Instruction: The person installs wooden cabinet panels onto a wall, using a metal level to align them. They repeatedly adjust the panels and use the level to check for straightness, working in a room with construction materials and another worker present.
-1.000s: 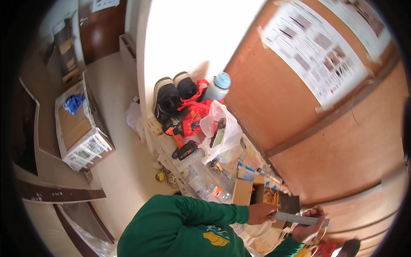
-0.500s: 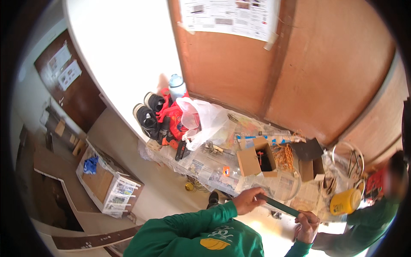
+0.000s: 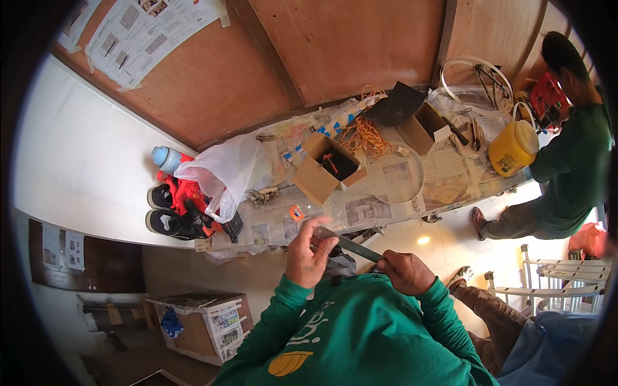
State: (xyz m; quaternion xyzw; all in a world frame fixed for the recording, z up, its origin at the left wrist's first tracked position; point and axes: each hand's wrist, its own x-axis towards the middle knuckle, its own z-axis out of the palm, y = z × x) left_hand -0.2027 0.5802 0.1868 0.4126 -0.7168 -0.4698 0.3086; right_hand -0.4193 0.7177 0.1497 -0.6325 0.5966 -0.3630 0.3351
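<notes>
A dark grey-green flat strip (image 3: pixel 358 248) spans the gap between my two hands, held in front of my chest. My left hand (image 3: pixel 305 257) pinches its left end, thumb on top. At the other end, my right hand (image 3: pixel 407 274) is closed round the strip with the fingers curled. The strip slopes slightly down to the right, just off the near edge of the newspaper-covered bench (image 3: pixel 360 211). Closest to my hands on that bench is a small orange packet (image 3: pixel 296 213). What the strip is made of I cannot tell.
Cardboard boxes (image 3: pixel 308 179), orange string (image 3: pixel 369 137), a white plastic bag (image 3: pixel 226 168), black shoes (image 3: pixel 172 224) and a yellow tub (image 3: pixel 513 149) crowd the bench. A person in green (image 3: pixel 575 145) stands at right, near an aluminium ladder (image 3: pixel 560 278). Another person's brown-trousered leg (image 3: pixel 489 320) is close by.
My view has turned to the right, bringing the ladder and more of the person in green into sight. Both hands still hold the strip, which now appears farther left and higher.
</notes>
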